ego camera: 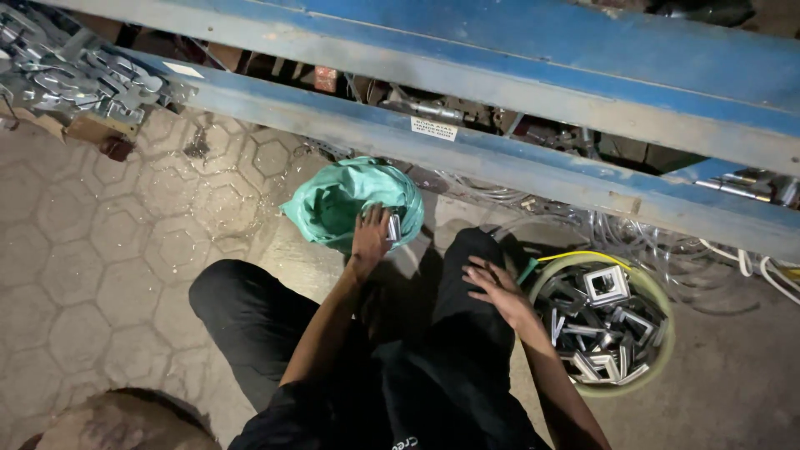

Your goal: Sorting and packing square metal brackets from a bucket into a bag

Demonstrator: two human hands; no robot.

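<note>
Black-trousered knees [275, 325] fill the near part of the view, the person crouched on a hexagon-paved floor [108, 250] under a long blue steel beam [517, 158]. Their left hand [372, 236] reaches out to a green bag [337, 200] lying just beyond the knees, its fingers closed round a small stack of shiny metal pieces [392, 226] at the bag's mouth. The right hand [493, 287] rests on the right knee with its fingers spread and slack, holding nothing, just beside a yellow-green bucket [658, 300] on the right, which is heaped with square metal frames [606, 285].

The stamped parts look sharp-edged, and bare fingers gripping a stack could be nicked if it shifts. The bag is soft and slumped, so pieces dropped at its lip might slide out onto the floor. Loose wires [733, 258] trail near the bucket, far right, and could snag an arm. More metal parts [75, 79] are piled far left.
</note>
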